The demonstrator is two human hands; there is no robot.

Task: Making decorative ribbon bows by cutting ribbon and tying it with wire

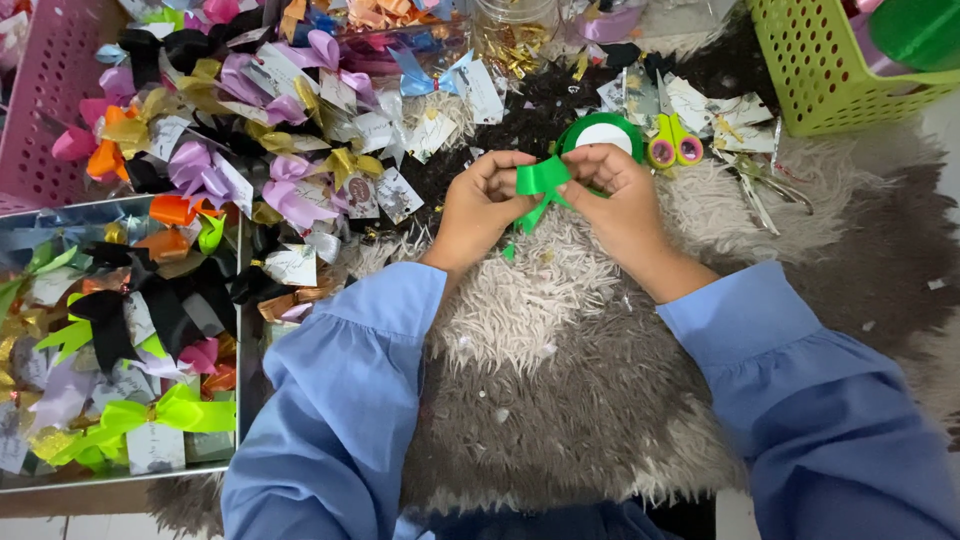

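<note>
Blue sleeves (340,400) nearest me; both my hands, left (480,205) and right (615,195), grip clenched on green ribbon bow (543,180); scissors (675,145) at 2 o'clock.

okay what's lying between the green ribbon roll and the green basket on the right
In the head view, small scissors with yellow and pink handles lie beside the green ribbon roll, then paper tags before the green basket.

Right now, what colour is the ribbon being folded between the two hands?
Bright green; the ribbon shows best in the head view.

green ribbon spool (603,131): mostly behind right hand (618,190) | lime basket (830,70): cut by top edge | fingers' grip: unclear
</note>
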